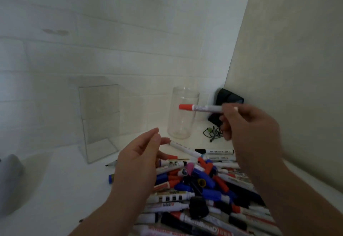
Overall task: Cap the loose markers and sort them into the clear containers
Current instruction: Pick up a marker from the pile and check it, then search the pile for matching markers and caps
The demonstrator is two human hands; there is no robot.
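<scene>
My right hand pinches a white marker with a red cap by its back end and holds it level in the air in front of the clear round jar. My left hand hovers with relaxed fingers over the left edge of a big pile of markers and loose caps, holding nothing. A clear rectangular box stands to the left of the jar. Both containers look empty.
A black device and a tangled cord lie in the corner behind the jar. One uncapped marker lies apart, left of the pile. A grey object sits at the far left. A wall rises on the right.
</scene>
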